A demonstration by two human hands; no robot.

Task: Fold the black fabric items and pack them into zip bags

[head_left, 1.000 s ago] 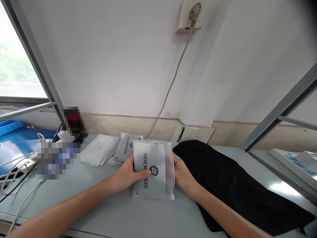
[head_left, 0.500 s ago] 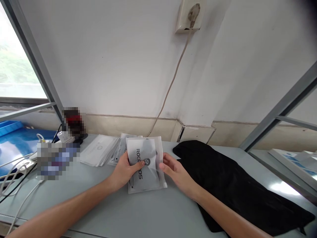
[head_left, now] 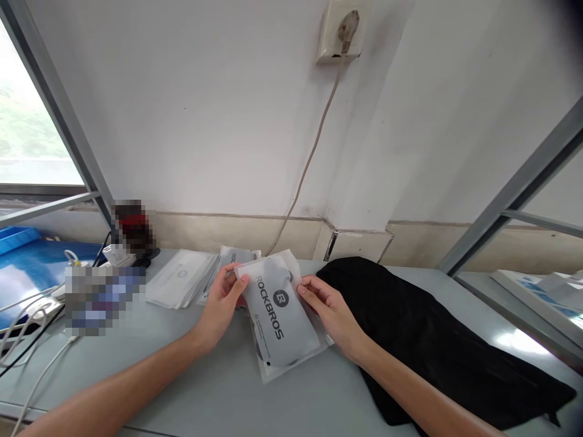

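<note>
A frosted zip bag (head_left: pixel 286 328) printed "ROCKBROS" hangs tilted between my two hands, just over the grey table; something dark shows inside it. My left hand (head_left: pixel 224 297) pinches its upper left corner, thumb in front. On the bag's right edge my right hand (head_left: pixel 324 303) is closed, thumb and fingers pressed together. Behind my left hand lie a filled bag with the same print (head_left: pixel 237 258) and a fanned stack of flat white bags (head_left: pixel 180 276). Black cloth (head_left: pixel 410 328) lies beside my right forearm.
On the left are a power strip with tangled white cables (head_left: pixel 45 300), a blurred-out phone-like object (head_left: pixel 104 297) and a blue tray (head_left: pixel 18 237). A cord (head_left: pixel 314 145) runs down the wall from a socket (head_left: pixel 341 33). Metal frame bars (head_left: pixel 514 182) slant at both sides.
The bag has turned so its print slopes down to the right. My left hand has shifted from the bag's middle to its upper left corner, and my right fingers have closed on its edge.
</note>
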